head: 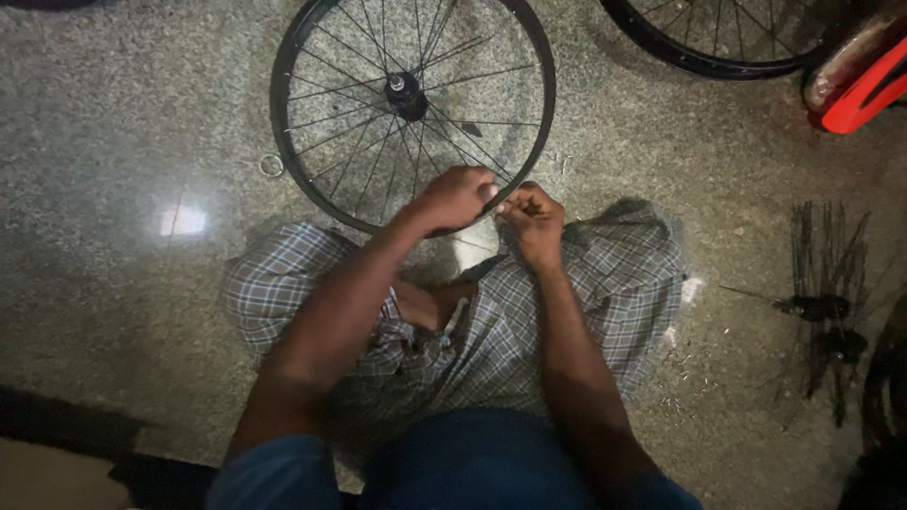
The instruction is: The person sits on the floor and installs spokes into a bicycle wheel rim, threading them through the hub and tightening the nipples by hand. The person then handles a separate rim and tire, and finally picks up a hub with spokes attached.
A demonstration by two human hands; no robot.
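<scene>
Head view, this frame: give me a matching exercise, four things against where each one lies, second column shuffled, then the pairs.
Things:
1. spoked wheel
2. red object
3. bundle of loose spokes
4. small metal ring

Places:
A. on the floor at the right, beside the person's knee
B. top right corner of the view
C. on the floor just left of the wheel's rim
D. in front of the person, its near rim under the left hand and right hand

Pairs: 1-D, 2-B, 3-A, 4-C
</scene>
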